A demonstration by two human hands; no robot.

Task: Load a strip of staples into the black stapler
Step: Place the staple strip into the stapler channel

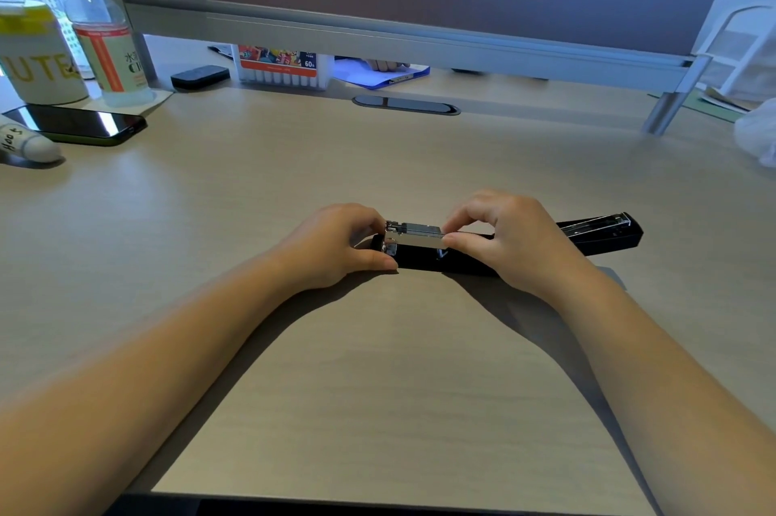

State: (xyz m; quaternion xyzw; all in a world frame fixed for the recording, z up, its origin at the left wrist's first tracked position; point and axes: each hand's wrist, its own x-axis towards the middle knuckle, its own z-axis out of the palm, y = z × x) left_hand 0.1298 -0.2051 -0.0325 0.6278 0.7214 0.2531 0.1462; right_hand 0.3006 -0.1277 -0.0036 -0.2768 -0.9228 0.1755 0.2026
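The black stapler point(420, 259) lies flat on the desk, swung fully open. Its lid point(600, 236) stretches to the right, and its silver metal magazine point(413, 234) sits over the black base. My left hand point(336, 249) grips the left end of the base, thumb along its front edge. My right hand point(510, 238) pinches the magazine's right part between thumb and forefinger and covers the stapler's middle. Whether a strip of staples sits in the channel or under my fingers, I cannot tell.
At the far left stand a black phone point(79, 123), a white cup point(38, 58), a clear bottle point(103, 32) and a white tube point(29, 144). A box of markers point(279, 68) and a blue folder point(380, 74) sit under the monitor shelf point(420, 41). White cloth point(756, 133) lies far right.
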